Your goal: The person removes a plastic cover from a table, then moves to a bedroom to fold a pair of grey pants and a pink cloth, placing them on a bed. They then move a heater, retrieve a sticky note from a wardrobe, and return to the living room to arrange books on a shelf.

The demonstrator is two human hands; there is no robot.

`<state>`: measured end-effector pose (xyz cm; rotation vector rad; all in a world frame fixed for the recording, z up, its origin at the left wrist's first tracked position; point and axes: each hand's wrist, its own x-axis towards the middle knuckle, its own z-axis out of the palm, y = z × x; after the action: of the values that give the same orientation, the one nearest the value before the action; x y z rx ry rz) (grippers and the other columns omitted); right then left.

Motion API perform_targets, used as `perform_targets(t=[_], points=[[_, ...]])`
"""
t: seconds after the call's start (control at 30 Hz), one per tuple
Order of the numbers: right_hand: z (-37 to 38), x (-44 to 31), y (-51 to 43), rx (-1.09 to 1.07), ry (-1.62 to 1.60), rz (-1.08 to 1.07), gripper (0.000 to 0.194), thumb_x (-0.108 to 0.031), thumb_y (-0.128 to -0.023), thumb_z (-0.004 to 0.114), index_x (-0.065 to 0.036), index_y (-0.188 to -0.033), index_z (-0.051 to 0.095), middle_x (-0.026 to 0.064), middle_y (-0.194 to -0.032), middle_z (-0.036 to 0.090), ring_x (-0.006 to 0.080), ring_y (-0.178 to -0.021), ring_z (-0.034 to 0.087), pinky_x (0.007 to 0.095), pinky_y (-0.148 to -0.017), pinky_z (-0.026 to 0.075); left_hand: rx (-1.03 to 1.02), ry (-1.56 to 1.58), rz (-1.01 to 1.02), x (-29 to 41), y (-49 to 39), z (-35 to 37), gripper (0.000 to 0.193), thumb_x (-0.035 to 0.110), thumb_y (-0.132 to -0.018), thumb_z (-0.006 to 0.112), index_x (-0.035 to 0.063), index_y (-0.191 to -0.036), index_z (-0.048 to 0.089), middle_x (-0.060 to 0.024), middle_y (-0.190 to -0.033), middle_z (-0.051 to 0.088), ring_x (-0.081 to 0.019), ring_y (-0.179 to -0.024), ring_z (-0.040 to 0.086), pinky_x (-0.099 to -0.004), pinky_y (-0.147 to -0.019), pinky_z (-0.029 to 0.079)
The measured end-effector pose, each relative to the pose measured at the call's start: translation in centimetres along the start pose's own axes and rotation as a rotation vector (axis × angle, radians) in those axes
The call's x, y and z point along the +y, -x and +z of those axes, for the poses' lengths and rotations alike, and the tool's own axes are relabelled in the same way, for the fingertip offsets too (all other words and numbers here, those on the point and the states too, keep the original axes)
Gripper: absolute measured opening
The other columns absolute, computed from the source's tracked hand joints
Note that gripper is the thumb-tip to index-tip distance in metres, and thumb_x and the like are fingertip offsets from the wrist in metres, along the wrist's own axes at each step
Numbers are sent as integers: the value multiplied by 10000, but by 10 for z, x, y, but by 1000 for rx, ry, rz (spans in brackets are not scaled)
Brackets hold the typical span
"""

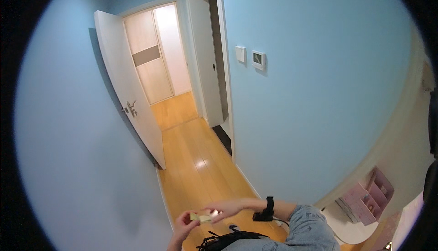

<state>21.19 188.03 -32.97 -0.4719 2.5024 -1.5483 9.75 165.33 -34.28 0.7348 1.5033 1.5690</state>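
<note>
Low in the head view, my left hand (184, 224) pinches the left end of a small pale yellow item (204, 218). It looks like folded paper or a small pad, but its exact kind is too blurred to tell. My right hand (226, 210) comes in from the right, its thumb and fingers around the right end of the same item. A bright whitish spot shows between those fingers; I cannot make out what it is. A black strap (269, 207) with a small dark device circles my right wrist, with a cable hanging from it.
A white door (131, 90) stands ajar along the left blue wall (68, 124). Wooden flooring (191, 162) runs to a doorway ahead. On the right wall are a switch (240, 54) and a thermostat (259, 60). A pink organizer (368, 198) sits on a white desktop (356, 235).
</note>
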Motion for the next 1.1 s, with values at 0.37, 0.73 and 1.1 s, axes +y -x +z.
perform_targets(t=[0.37, 0.73, 1.1], points=[[-429, 34, -65, 1434, 1396, 209, 488, -171, -749, 631, -80, -1208, 492, 151, -1300, 408, 335, -1183, 380, 460, -984, 318, 706, 216, 108, 6, -155, -205, 159, 82, -859, 555, 5, -986, 499, -46, -790, 480, -118, -672, 477, -248, -581, 420], [-597, 52, -119, 1605, 1938, 903, 739, -328, -749, 674, -13, -1326, 337, 175, -1371, 339, 318, -1305, 260, 507, -1067, 186, 404, -159, 116, 50, -449, -397, 177, 200, -894, 521, 34, -955, 531, -81, -822, 474, -178, -688, 452, -305, -640, 416], [-629, 79, -143, 1721, 2125, 1375, 723, -431, -841, 563, -84, -1382, 231, 177, -1407, 260, 324, -1298, 265, 486, -1066, 221, 136, 10, 8, 95, -719, -420, 281, 155, -805, 611, -2, -1030, 550, -66, -840, 578, -141, -745, 555, -276, -665, 460]])
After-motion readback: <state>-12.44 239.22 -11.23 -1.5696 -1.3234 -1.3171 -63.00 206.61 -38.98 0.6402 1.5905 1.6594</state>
